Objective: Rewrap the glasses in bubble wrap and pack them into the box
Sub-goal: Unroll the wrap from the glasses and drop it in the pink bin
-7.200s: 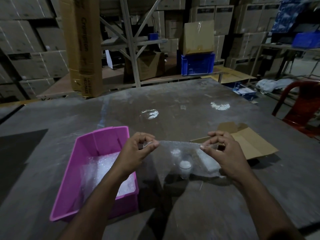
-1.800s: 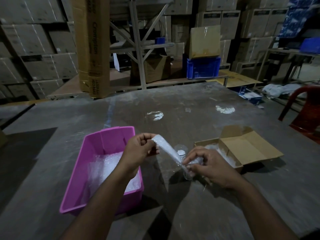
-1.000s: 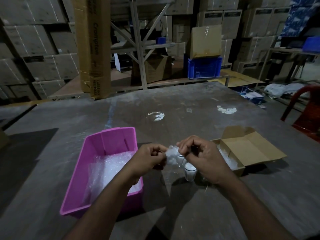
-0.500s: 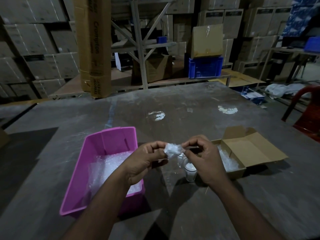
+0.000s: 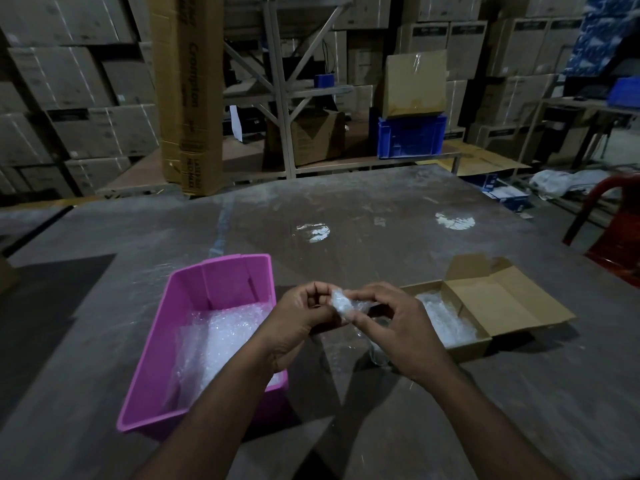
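Note:
My left hand (image 5: 301,320) and my right hand (image 5: 394,327) meet above the table and both pinch a bunched piece of bubble wrap (image 5: 341,301). The wrap runs down around a small clear glass (image 5: 377,355), which is mostly hidden under my right hand. An open cardboard box (image 5: 498,303) lies just right of my right hand, with bubble-wrapped contents (image 5: 446,320) in its left half. A pink plastic bin (image 5: 221,282) stands to the left and holds loose bubble wrap (image 5: 214,337).
Everything rests on a grey, scuffed table (image 5: 346,216). A red chair (image 5: 613,223) stands at its right edge. Behind the table are a tall cardboard carton (image 5: 187,98), a metal rack, a blue crate (image 5: 412,136) and stacked boxes.
The flat sheet stretched between my hands has been wound around the glass and bunched at its top. My hands have come together; my right hand now covers the glass.

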Action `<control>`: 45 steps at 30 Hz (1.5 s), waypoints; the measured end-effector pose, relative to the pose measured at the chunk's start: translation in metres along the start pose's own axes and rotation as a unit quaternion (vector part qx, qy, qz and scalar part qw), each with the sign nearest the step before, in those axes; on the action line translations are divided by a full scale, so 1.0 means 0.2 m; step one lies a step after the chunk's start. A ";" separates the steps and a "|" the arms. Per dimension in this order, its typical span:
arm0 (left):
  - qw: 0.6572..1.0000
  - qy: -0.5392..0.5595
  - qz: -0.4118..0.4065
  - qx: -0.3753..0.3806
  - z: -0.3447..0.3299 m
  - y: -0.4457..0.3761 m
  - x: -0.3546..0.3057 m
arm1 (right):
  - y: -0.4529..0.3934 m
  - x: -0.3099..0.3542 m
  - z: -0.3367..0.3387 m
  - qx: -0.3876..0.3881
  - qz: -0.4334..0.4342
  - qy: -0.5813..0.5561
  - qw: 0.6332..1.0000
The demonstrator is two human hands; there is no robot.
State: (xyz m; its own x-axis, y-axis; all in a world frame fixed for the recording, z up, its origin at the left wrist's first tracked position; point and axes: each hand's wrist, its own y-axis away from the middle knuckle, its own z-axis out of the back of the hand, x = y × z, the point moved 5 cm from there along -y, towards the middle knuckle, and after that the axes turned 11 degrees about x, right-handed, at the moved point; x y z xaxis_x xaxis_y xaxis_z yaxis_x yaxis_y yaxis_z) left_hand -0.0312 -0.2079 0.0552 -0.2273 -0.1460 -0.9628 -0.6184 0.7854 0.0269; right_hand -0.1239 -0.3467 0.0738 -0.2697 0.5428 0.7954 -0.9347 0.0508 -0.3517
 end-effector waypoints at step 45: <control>0.984 -0.161 0.022 -0.072 0.31 0.07 0.16 | -0.52 -0.63 -0.10 0.318 -0.127 0.408 0.846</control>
State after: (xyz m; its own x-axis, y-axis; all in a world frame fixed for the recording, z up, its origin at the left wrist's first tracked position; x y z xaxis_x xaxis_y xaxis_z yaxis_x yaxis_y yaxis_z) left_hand -0.0003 -0.1638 0.0085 -0.0208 0.1028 -0.9945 -0.7193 0.6893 0.0863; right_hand 0.0113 -0.4045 -0.0004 -0.0344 0.9935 0.1082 -0.9442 -0.0678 0.3223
